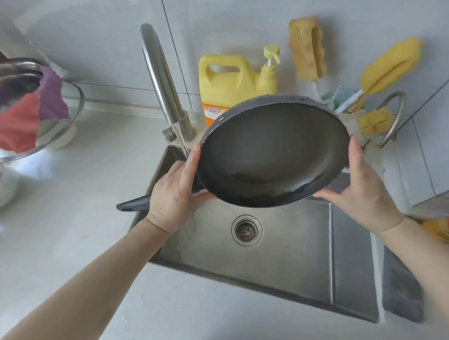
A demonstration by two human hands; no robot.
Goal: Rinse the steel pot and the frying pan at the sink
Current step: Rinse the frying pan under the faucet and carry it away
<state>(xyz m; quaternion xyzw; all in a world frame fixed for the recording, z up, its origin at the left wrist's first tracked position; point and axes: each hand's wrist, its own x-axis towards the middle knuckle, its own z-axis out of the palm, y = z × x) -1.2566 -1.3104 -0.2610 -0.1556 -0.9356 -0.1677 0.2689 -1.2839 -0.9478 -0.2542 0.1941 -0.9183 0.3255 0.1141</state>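
Surroundings: steel sink (287, 249) set into a pale desk (73, 229); round drain (247, 230) in the basin floor. Curved steel faucet (161, 79) stands at the sink's back left corner; a thin stream of water (182, 143) runs from its spout and falls just left of the pan, behind the left hand. Yellow detergent jug (229, 83) with a pump top stands against the tiled wall, its lower part hidden behind the pan rim. To its right, yellow sponge brushes (389, 67) stand in a holder, and a curved steel handle (395, 116) shows near them. Far left on the desk: a glass bowl (67, 121) with red and purple cloths (20, 123) draped over it. An orange and yellow object at the right edge is blurred; cannot identify.

Task item: dark frying pan (272, 151) is held above the sink, tilted with its inside facing the camera. A little water pools along its lower inner edge. Its black handle (133, 203) points left, passing behind the left hand.

Hands: left hand (175, 193) grips the pan's left rim, thumb under the lower edge, fingers up along the side. Right hand (359, 186) grips the right rim likewise, thumb at the lower edge. Both are wet.

Steel pot: not identified in view.
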